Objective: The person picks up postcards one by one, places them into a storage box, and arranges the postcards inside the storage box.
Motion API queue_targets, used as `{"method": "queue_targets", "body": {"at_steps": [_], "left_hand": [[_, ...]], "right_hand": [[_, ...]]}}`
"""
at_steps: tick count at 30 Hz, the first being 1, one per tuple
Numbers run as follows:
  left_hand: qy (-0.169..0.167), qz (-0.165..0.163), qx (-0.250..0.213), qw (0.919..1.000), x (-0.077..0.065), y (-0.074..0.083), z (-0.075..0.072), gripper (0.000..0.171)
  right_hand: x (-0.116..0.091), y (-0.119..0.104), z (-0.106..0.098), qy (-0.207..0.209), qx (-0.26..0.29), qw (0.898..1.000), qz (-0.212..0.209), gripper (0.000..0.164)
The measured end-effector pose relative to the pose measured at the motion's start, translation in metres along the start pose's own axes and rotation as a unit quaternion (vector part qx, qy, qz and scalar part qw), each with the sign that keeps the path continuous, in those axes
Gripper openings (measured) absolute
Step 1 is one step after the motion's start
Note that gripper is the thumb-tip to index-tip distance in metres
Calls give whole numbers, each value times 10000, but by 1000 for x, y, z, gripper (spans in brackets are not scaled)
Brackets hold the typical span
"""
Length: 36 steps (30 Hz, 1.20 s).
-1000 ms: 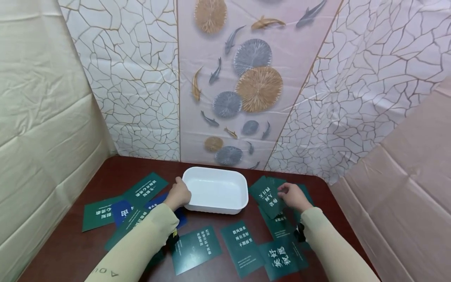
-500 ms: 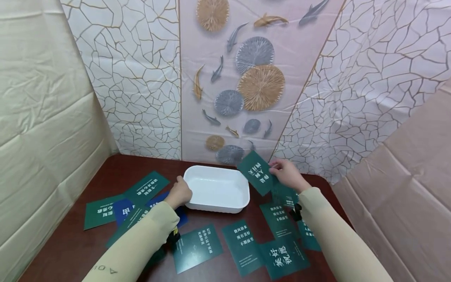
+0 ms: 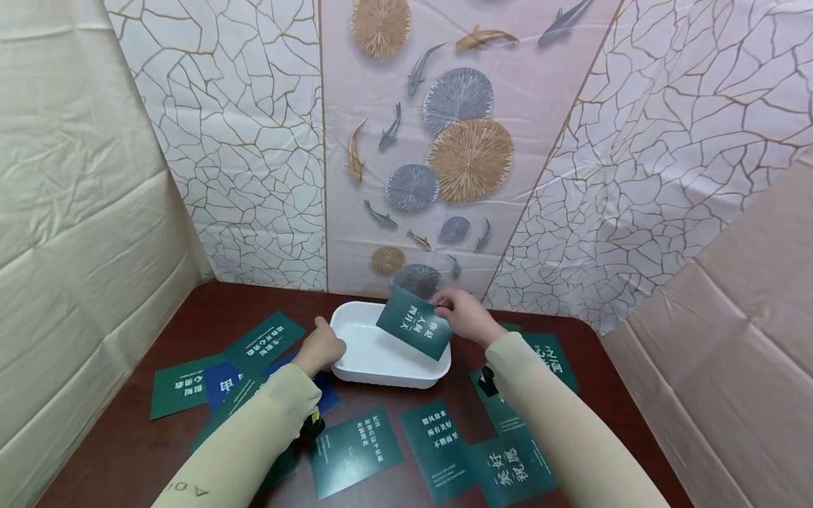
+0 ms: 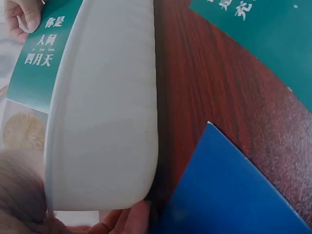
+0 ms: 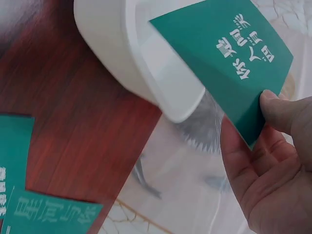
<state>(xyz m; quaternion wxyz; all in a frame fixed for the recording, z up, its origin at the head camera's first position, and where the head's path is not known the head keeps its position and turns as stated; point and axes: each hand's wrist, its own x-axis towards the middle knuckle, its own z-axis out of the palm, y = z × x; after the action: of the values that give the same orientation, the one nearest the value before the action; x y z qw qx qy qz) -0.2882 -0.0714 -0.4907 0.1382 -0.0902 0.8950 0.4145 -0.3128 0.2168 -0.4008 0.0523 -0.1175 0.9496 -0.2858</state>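
A white rectangular tub (image 3: 362, 347) stands toward the back of the table. My left hand (image 3: 320, 348) grips its left end, thumb at the rim and fingers at the wall, as the left wrist view also shows. Above the tub's right half, my right hand (image 3: 466, 316) pinches a green card (image 3: 414, 324) with white characters by one edge. In the right wrist view the thumb lies on the face of that card (image 5: 219, 53) and the fingers are behind it. The card is tilted and partly covers the tub's inside.
Green cards (image 3: 263, 342) and blue cards (image 3: 222, 384) overlap on the left. More green cards lie in front, one (image 3: 356, 451) near the middle and another (image 3: 438, 448) beside it. Several others, one of them a green card (image 3: 552, 356), lie partly under the right arm.
My right hand has lifted the green card from the pile on the right and carried it left over the tub. My left hand has stayed on the tub's left end.
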Motion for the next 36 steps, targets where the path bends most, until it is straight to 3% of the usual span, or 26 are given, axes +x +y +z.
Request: {"method": "queue_targets", "body": {"at_steps": [6,12,22,28,36], "left_hand": [[371,164,487,9980,3,-3,13,69],[656,73,704,9953,-1,0,20,66],[761,-108,748,9942,-2,5,16,68],[760,-130,847,9934,-1,3,15,65],[751,-126,885,9932,-1,7,14,67]], "right_hand": [[3,-5,19,-392,-218,9990,-73,12],[3,-7,35,-849,-525,9950,-94,12],[9,-9,62,-703,-1591,9846,-160,11],[10,-12,71,-819,-1837,9794,-164,21],[12,-8,77,-795,-2007,9753,-471,25]]}}
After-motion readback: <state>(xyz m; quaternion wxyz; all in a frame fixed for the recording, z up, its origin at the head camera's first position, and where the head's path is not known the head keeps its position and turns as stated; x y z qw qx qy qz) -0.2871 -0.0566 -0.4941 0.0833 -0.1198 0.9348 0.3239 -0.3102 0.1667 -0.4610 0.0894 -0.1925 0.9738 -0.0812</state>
